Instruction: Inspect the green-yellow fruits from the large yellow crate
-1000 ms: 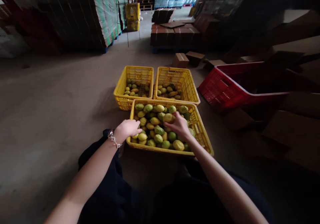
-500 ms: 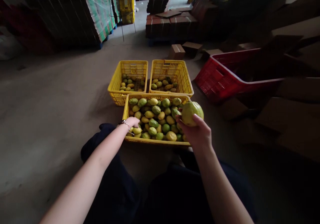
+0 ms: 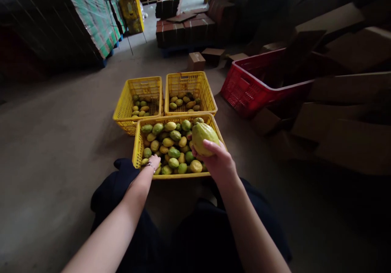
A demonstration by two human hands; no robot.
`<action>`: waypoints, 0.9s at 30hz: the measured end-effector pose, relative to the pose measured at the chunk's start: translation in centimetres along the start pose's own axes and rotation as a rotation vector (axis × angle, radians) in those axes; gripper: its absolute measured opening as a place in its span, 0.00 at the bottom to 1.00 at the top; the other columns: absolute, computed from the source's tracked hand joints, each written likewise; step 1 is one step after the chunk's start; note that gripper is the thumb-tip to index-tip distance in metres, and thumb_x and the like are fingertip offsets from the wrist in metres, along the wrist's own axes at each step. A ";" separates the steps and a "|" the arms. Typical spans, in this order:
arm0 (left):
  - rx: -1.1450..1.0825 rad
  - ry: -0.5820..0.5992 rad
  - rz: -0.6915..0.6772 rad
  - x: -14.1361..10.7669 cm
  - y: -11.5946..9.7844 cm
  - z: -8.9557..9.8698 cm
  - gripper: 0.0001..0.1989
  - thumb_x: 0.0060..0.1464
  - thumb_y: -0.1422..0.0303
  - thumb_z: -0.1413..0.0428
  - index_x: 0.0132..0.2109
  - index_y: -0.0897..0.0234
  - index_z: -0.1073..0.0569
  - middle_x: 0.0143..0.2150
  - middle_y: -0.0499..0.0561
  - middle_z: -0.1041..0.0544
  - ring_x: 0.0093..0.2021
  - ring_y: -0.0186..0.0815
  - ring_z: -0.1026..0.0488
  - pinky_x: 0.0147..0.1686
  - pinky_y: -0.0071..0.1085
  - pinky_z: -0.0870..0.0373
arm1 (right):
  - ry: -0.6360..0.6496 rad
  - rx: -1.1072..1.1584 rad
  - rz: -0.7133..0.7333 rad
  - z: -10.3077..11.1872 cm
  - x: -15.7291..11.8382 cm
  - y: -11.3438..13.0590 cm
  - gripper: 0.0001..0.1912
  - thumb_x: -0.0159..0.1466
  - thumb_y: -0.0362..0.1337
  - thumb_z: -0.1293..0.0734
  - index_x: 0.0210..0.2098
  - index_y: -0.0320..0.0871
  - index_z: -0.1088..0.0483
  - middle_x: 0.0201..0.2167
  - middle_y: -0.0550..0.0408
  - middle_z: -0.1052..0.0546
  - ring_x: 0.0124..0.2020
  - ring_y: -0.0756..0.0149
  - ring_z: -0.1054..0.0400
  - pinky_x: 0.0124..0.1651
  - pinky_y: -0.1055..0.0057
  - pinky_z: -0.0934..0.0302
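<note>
My right hand [image 3: 218, 159] is wrapped round a large yellow-green fruit [image 3: 204, 138], raised over the right part of the near yellow crate [image 3: 180, 176]. That crate holds several green and yellow fruits [image 3: 175, 135]. My left hand [image 3: 154, 162] reaches down among the fruits at the crate's near left, its fingers curled; what it grips, if anything, is hidden. Behind stand two more yellow crates, one at the left [image 3: 122, 102] and one at the right [image 3: 209, 96], each with fewer fruits at the bottom.
A red crate [image 3: 247, 90] with cardboard in it stands at the right, beside cardboard pieces [image 3: 342, 130]. A small carton [image 3: 196, 61] lies farther back. Behind are stacked flat boxes [image 3: 185, 31] and a wrapped green stack [image 3: 91, 16].
The view has swung right, so the crates appear farther left. The large fruit in my right hand has turned and shows more of its length. My left hand has moved slightly right within the crate.
</note>
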State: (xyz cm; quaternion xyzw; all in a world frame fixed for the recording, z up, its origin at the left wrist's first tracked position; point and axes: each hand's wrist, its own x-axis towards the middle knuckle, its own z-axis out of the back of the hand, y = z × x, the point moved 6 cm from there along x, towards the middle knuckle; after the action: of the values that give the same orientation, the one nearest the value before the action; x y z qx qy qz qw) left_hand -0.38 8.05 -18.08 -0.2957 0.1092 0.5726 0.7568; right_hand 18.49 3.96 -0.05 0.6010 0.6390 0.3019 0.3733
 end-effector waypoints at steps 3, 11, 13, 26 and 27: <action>-0.101 -0.058 0.062 0.6 0.4 1.1 0.18 0.59 0.63 0.41 0.54 0.66 0.28 0.53 0.57 0.26 0.50 0.42 0.26 0.48 0.44 0.26 | -0.028 0.003 0.011 0.1 0.2 -0.1 0.18 0.52 0.43 0.28 0.42 0.46 0.27 0.32 0.55 0.22 0.27 0.65 0.34 0.23 0.70 0.45; -0.669 -0.397 -0.229 -1.5 -4.6 15.1 0.29 0.52 0.62 0.37 0.59 0.64 0.34 0.54 0.56 0.25 0.52 0.40 0.26 0.52 0.34 0.28 | -0.078 0.016 0.059 -0.1 0.7 -0.8 0.19 0.48 0.40 0.24 0.39 0.48 0.28 0.31 0.61 0.25 0.27 0.70 0.35 0.22 0.76 0.45; -1.126 -0.363 -0.432 -5.1 -5.8 17.5 0.32 0.50 0.59 0.36 0.60 0.62 0.36 0.56 0.58 0.25 0.52 0.42 0.25 0.51 0.36 0.27 | -0.074 -0.002 0.068 -0.4 0.7 -1.1 0.21 0.47 0.39 0.22 0.39 0.48 0.27 0.31 0.61 0.25 0.29 0.69 0.34 0.25 0.75 0.40; -1.811 -0.271 -0.024 -10.6 -2.9 10.9 0.16 0.58 0.56 0.54 0.34 0.62 0.31 0.35 0.54 0.24 0.39 0.35 0.25 0.41 0.35 0.23 | -0.037 0.014 -0.102 -1.9 -0.3 -6.8 0.21 0.49 0.50 0.24 0.36 0.44 0.25 0.27 0.56 0.21 0.24 0.66 0.31 0.20 0.73 0.38; -1.818 -0.283 -0.004 -10.6 -2.8 11.0 0.15 0.58 0.57 0.54 0.33 0.62 0.32 0.33 0.53 0.25 0.37 0.34 0.26 0.40 0.34 0.23 | -0.052 0.041 -0.124 -2.0 -0.3 -7.1 0.21 0.50 0.52 0.25 0.36 0.44 0.25 0.26 0.55 0.21 0.24 0.65 0.30 0.20 0.72 0.37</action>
State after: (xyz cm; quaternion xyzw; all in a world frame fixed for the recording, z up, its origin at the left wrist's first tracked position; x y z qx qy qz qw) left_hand -3.03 5.39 -3.05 -0.7042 -0.4769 0.4677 0.2406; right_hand 12.98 3.12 -4.91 0.5755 0.6712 0.2490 0.3953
